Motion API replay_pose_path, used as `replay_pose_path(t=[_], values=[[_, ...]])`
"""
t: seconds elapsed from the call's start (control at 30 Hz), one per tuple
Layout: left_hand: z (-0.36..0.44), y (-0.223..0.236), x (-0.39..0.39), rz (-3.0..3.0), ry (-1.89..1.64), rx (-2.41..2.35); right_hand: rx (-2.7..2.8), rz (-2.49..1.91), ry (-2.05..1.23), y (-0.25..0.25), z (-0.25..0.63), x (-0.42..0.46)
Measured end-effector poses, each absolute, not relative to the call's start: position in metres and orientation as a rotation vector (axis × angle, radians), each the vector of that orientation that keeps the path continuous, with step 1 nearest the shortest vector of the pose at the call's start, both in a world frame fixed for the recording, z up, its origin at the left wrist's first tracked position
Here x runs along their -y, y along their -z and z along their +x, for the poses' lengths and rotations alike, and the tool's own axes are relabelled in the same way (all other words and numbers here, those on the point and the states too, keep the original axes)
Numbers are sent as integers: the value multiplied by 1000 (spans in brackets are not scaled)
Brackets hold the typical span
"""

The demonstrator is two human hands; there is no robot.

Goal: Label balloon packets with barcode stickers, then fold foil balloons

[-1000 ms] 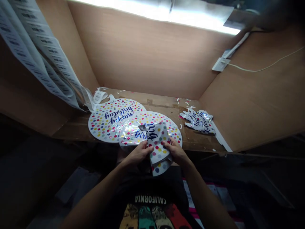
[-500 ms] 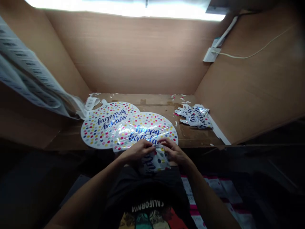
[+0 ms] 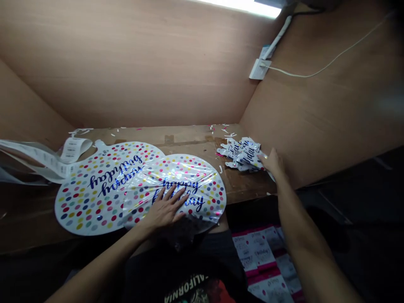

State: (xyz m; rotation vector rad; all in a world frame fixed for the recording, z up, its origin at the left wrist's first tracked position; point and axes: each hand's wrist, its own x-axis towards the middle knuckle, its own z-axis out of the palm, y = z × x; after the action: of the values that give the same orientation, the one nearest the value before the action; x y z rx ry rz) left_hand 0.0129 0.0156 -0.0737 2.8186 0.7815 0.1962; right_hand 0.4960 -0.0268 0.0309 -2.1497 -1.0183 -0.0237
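Observation:
My left hand [image 3: 166,210] lies flat, fingers spread, on a white foil balloon [image 3: 208,181] with coloured dots and blue "happy birthday" lettering. This balloon overlaps a second dotted foil balloon [image 3: 85,198], which lies flat to its left. The near edge of the upper balloon hangs past the table edge in shadow. My right hand [image 3: 274,164] is stretched out to the right, its fingers closed at the right edge of a folded foil balloon [image 3: 252,158]. That one rests on a small pile of folded balloons [image 3: 232,149]. The fingertips are partly hidden.
White label strips [image 3: 47,160] curl in from the left. Scraps of paper [image 3: 225,130] dot the back of the cardboard-covered table [image 3: 186,136]. Board walls enclose it, with a white socket box [image 3: 260,68] and cord on the right. Printed packets [image 3: 259,252] lie below, at right.
Both hands were together at the table edge, holding a folded balloon. They have parted: the right moved to the pile, the left opened flat on the upper balloon. The view swung right.

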Motion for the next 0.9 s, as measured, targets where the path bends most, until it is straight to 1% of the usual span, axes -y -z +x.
replay_pose_path(t=[0.07,0.1,0.23,0.3,0.33,0.47,0.53,0.6,0.73,0.83,0.9], values=[[23,80,-28,2836,-179,-796,1145,-2172,151,-12,487,21],[29,80,-35,2830,-182,-802,1258,-2139,153,0,472,19],[46,74,-58,2777,-214,-845,1717,-1852,-84,42,387,12],[48,71,-59,2761,-232,-852,1761,-1834,-134,50,359,-2],[47,71,-56,2756,-241,-850,1737,-1892,-151,51,351,-14],[34,72,-31,2741,-260,-890,1663,-2279,-378,50,345,-67],[25,74,-19,2738,-265,-918,1741,-2279,-502,50,342,-84],[20,77,-13,2724,-277,-940,1835,-2161,-545,47,334,-92],[20,72,-34,2696,-284,-1001,1914,-1978,-428,27,318,-113],[22,57,-64,2692,-227,-1005,1855,-1995,-284,3,307,-138],[16,47,-77,2667,-147,-916,1816,-2008,-171,-8,300,-144]])
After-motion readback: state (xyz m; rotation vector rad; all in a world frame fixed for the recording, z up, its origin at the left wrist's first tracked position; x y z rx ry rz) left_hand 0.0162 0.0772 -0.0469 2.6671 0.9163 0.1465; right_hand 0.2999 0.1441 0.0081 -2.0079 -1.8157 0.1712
